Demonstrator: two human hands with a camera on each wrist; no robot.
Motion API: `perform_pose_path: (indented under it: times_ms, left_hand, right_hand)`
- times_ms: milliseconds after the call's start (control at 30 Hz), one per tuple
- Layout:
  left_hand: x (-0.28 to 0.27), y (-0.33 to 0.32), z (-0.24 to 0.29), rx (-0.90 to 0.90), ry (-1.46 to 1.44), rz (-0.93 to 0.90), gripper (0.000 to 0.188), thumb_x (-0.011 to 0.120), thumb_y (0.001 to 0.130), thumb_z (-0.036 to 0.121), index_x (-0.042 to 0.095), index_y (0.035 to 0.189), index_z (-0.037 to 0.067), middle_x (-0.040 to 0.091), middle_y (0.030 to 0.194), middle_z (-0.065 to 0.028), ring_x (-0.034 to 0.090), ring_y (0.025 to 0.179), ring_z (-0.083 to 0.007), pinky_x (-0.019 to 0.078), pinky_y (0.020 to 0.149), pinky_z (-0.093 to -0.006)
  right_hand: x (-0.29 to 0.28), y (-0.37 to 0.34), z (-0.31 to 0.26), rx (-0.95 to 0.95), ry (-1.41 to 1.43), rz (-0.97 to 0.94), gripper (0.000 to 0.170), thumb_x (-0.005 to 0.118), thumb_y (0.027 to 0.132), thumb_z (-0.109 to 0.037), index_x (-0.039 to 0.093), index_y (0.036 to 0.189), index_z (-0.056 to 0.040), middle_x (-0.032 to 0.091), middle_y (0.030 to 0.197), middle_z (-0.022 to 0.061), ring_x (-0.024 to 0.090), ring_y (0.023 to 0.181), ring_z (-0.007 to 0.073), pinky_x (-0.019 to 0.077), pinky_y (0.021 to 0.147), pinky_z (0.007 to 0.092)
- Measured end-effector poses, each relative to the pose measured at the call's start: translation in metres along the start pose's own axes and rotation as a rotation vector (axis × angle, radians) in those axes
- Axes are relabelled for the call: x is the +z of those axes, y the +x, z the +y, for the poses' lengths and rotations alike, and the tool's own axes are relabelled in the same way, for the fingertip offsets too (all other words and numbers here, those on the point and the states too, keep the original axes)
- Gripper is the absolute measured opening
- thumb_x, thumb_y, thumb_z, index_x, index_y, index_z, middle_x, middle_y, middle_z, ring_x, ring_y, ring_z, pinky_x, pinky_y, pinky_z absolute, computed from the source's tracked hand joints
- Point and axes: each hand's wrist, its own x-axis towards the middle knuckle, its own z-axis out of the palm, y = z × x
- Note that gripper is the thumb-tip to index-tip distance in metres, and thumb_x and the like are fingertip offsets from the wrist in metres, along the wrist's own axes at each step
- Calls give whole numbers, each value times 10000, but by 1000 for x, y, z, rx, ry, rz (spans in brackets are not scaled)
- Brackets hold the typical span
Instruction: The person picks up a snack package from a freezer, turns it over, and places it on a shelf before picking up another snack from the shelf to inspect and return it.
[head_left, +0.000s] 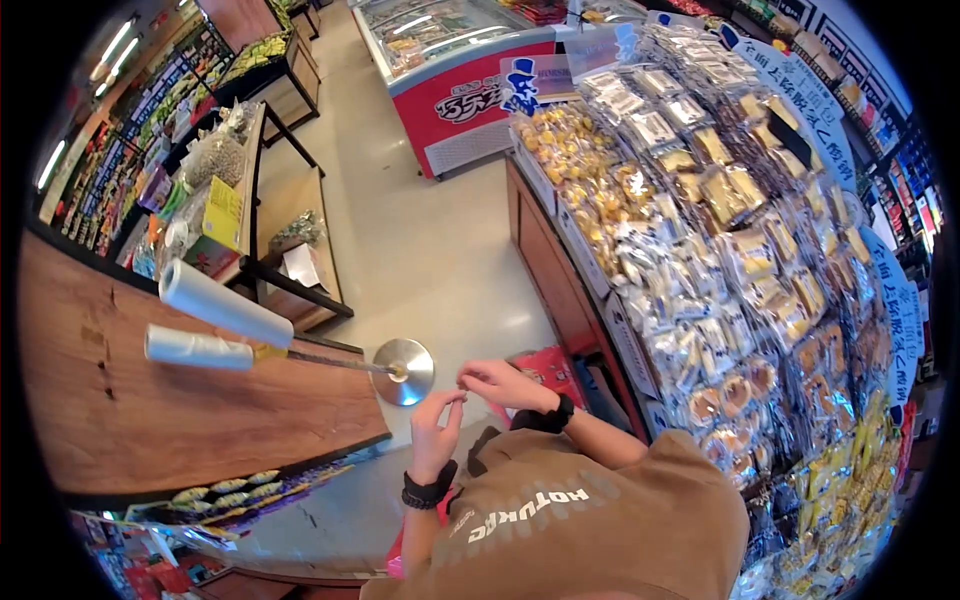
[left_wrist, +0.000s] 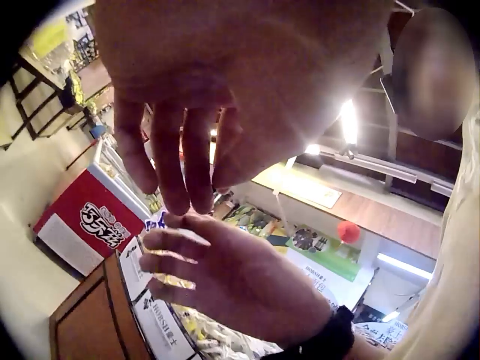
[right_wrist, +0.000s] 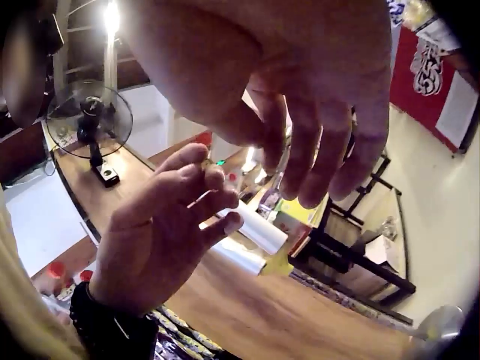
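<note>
- OK, you've got your left hand (head_left: 435, 430) and right hand (head_left: 508, 386) up in front of your brown printed T-shirt (head_left: 590, 510), fingertips drawn in toward each other.
- Left: relaxed, fingers loosely bent, nothing visible in it. Right: fingers spread slightly & softly curved, also w/ nothing visible in it.
- Tips look v. close, poss. touching; the wrist views are dim there, so can't call contact for sure.
- Black band on each wrist: chunky one on the left (head_left: 430, 487), another on the right (head_left: 553, 415).
- Nearest item: round, shiny metal base (head_left: 403, 372), just beyond your fingers in the head view, w/ a thin metal rod (head_left: 335, 361) running off it.
- Two whitish plastic rolls (head_left: 225, 303) sit toward the rod's far end, by the brown wood-grain tabletop (head_left: 150, 410), well apart from both hands.
- Other side, past your right arm: big sloped display of clear-wrapped snacks (head_left: 690, 270); red-and-white chest freezer (head_left: 460, 110) farther off.
- Step in hand, as I judge it: hands together, no item being worked. Any pick-up calls for parting those fingertips & sending one hand out, clear of the base.
</note>
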Motion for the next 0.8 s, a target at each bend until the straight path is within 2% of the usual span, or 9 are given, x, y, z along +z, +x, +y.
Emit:
perform_pose_path:
  times_ms: [133,267,333,467,533,600,633,700,800]
  left_hand:
    - [-23,47,-24,-27,76,96,117,639,891,-23,687,997,-14,710,925,-128,685,839,-225,523,766,-315]
    - [-32,87,-31,-86,45,176,112,643,887,-24,691,987,-9,717,904,-119,682,817,-198,513,744,-292]
    - [-28,104,-43,-100,2,108,107,642,890,-18,693,983,-6,720,891,-109,684,811,-192,514,740,-292]
    - [-22,152,-75,-40,-21,7,94,643,894,-1,698,971,5,726,893,-104,695,819,-206,525,743,-307]
    - [-21,183,-88,-46,-60,0,88,644,893,1,696,964,5,728,898,-109,701,826,-221,531,747,-313]
    - [-21,218,-103,-29,-82,-21,87,646,892,2,694,963,0,729,909,-115,704,834,-227,535,752,-313]
    - [-21,236,-110,-24,-125,-33,98,647,891,20,692,976,5,712,910,-132,694,853,-280,537,774,-356]
    - [-25,277,-128,35,-137,-32,100,649,890,24,694,977,8,711,904,-128,690,840,-281,537,759,-360]
    - [-43,340,-135,122,-145,-9,98,651,888,34,696,973,14,705,884,-115,674,798,-281,535,721,-373]
  right_hand:
    - [-1,76,-5,-103,21,-121,194,545,1003,-165,632,1060,-2,685,897,103,649,836,169,508,755,316]
    - [-11,102,-4,-148,-72,-117,178,562,988,-140,637,1077,-6,700,919,116,655,840,169,519,750,321]
    - [-16,100,8,-100,100,-7,191,567,989,-160,629,1079,-3,688,905,140,674,827,215,523,742,331]
    - [-56,107,34,106,12,90,199,536,1000,-153,630,1075,6,691,967,126,668,882,211,526,802,326]
    - [-78,126,10,189,-30,115,202,528,1002,-147,635,1072,8,696,965,118,665,895,197,526,821,326]
    - [-96,150,4,253,65,232,201,531,1001,-147,646,1065,5,705,960,111,669,910,186,530,832,326]
    - [-104,166,18,142,-12,258,194,535,999,-137,651,1043,12,708,944,102,675,919,177,536,837,325]
    - [-116,201,28,112,-37,285,189,538,999,-131,651,1037,15,706,931,97,676,914,172,540,831,322]
    - [-131,257,10,129,-22,311,170,543,1002,-116,643,1046,13,685,950,91,669,913,169,539,820,313]
